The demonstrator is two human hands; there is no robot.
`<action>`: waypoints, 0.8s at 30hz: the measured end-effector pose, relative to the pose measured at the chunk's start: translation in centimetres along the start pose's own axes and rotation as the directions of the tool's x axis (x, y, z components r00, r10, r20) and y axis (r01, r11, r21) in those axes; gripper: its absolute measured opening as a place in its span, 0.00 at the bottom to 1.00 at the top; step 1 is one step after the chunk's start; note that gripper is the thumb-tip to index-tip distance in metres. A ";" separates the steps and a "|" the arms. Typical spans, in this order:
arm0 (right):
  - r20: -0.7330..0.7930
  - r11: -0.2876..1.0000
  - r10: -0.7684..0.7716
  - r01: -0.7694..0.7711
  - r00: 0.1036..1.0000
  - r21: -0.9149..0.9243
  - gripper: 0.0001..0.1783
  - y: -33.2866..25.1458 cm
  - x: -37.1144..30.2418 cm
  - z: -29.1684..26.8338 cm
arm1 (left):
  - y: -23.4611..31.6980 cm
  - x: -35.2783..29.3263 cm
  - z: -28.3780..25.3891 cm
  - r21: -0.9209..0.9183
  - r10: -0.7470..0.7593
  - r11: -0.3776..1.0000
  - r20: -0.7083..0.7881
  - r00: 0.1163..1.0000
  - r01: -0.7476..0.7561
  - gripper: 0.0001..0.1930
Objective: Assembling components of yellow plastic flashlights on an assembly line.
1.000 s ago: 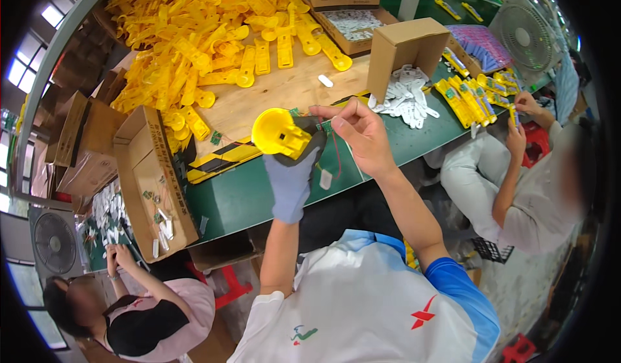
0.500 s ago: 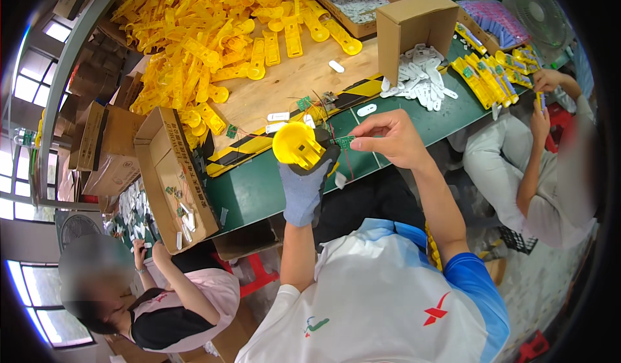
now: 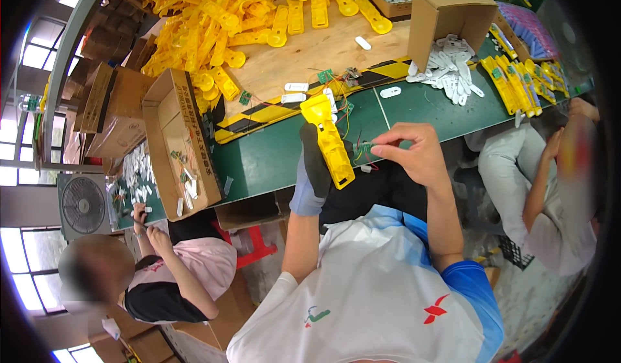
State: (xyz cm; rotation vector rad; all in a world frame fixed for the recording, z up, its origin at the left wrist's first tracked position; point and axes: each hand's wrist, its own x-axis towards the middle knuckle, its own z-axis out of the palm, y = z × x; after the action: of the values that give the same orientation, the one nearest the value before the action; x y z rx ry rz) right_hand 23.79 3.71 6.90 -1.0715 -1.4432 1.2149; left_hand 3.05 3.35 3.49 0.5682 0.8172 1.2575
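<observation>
My left hand, in a grey-blue glove with dark palm coating, is closed around a long yellow plastic housing. The housing is tilted, its broad end pointing away and its hollow, ribbed side showing. To its right, my bare right hand pinches a small green circuit board between thumb and fingers. Thin wires hang from the board, and a small white piece shows below it. Just beyond the housing, white oval covers and wired circuit boards lie near the striped edge.
Yellow housings are heaped on the wooden board at the far left. A cardboard box stands behind a pile of white covers. Another open box is at left. Finished-looking yellow pieces lie right. People sit on both sides.
My left hand has turned the yellow housing from its round end to its lengthwise hollow side. My right hand still pinches the circuit board. The whole view has shifted.
</observation>
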 end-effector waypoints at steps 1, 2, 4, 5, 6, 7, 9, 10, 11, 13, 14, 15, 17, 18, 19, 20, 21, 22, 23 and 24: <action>0.080 0.999 -0.033 0.034 0.996 -0.019 0.06 -0.4 -0.1 0.0 | -0.4 0.2 -0.4 -0.004 -0.001 1.000 -0.009 1.000 0.001 0.22; 0.155 0.997 -0.064 0.070 0.986 -0.035 0.07 -0.7 -0.1 0.2 | -0.6 0.3 -0.6 -0.029 -0.028 0.999 0.015 1.000 0.028 0.23; 0.194 0.998 -0.065 0.064 0.979 0.014 0.06 -0.7 0.3 0.8 | -1.1 0.1 -0.9 -0.055 -0.058 0.997 0.037 0.998 0.059 0.25; 0.227 0.996 -0.074 0.062 0.971 0.060 0.07 -0.6 0.7 1.1 | -1.3 -0.1 -0.7 -0.065 -0.066 0.995 0.034 0.997 0.069 0.24; 0.226 0.997 -0.070 0.059 0.972 0.057 0.07 -0.2 1.2 1.5 | -1.5 -0.3 -0.6 -0.076 -0.075 0.994 0.031 0.997 0.077 0.23; 0.164 0.998 -0.020 0.009 0.986 0.068 0.07 0.7 1.7 1.9 | -2.6 0.4 -1.5 -0.104 -0.043 0.993 0.056 0.997 0.049 0.23; 0.108 0.994 0.051 -0.060 0.993 0.087 0.07 1.9 2.7 2.2 | -2.5 0.2 -1.1 -0.082 -0.044 0.995 0.078 0.996 0.051 0.23; 0.110 0.994 0.053 -0.062 0.993 0.086 0.07 2.2 2.9 2.2 | -2.5 0.0 -0.9 -0.058 -0.044 0.997 0.102 0.994 0.050 0.22; 0.093 0.991 0.071 -0.081 0.993 0.108 0.07 2.4 3.1 2.2 | -2.3 -0.1 -0.7 -0.086 -0.095 0.991 0.104 0.990 0.104 0.22; 0.081 0.987 0.097 -0.107 0.992 0.123 0.07 2.9 3.2 2.1 | -2.1 -0.2 -0.4 -0.076 -0.106 0.991 0.108 0.989 0.114 0.22; 0.084 0.986 0.101 -0.111 0.991 0.122 0.07 3.2 3.2 2.1 | -2.0 -0.3 -0.2 -0.064 -0.117 0.990 0.114 0.987 0.125 0.21; 0.094 0.981 0.101 -0.115 0.990 0.159 0.07 3.4 3.1 2.1 | -1.8 -0.3 -0.1 -0.067 -0.119 0.990 0.111 0.987 0.127 0.21; 0.104 0.973 0.105 -0.123 0.989 0.195 0.07 3.7 3.1 2.1 | -1.6 -0.4 0.2 -0.032 -0.111 0.993 0.110 0.988 0.115 0.21; 0.113 0.967 0.105 -0.128 0.988 0.220 0.07 3.8 3.0 2.1 | -1.6 -0.4 0.2 -0.034 -0.113 0.992 0.109 0.988 0.117 0.21; 0.122 0.961 0.104 -0.131 0.987 0.245 0.07 3.9 3.0 2.1 | -1.6 -0.4 0.1 -0.040 -0.115 0.992 0.109 0.987 0.120 0.21; 0.121 0.960 0.106 -0.133 0.987 0.244 0.07 4.0 3.0 2.2 | -1.6 -0.3 0.1 -0.046 -0.116 0.991 0.109 0.987 0.122 0.21; 0.114 0.962 0.117 -0.141 0.987 0.236 0.07 4.1 3.1 2.3 | -1.7 -0.3 0.3 -0.047 -0.118 0.991 0.109 0.987 0.124 0.21; 0.106 0.963 0.126 -0.148 0.986 0.227 0.07 4.2 3.2 2.3 | -1.7 -0.3 0.5 -0.045 -0.114 0.992 0.094 0.989 0.119 0.22; 0.106 0.962 0.127 -0.148 0.986 0.227 0.07 4.3 3.2 2.2 | -1.7 -0.3 0.6 -0.042 -0.110 0.993 0.079 0.991 0.114 0.22; 0.105 0.966 0.123 -0.144 0.987 0.216 0.07 4.5 3.2 2.0 | -1.8 -0.3 0.5 -0.042 -0.111 0.993 0.079 0.991 0.115 0.22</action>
State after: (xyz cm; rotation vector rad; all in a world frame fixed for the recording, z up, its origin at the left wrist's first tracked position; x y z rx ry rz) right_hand 21.43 7.06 2.70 -0.9811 -1.2817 1.5017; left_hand 4.52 2.70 2.51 0.5224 0.7441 1.1415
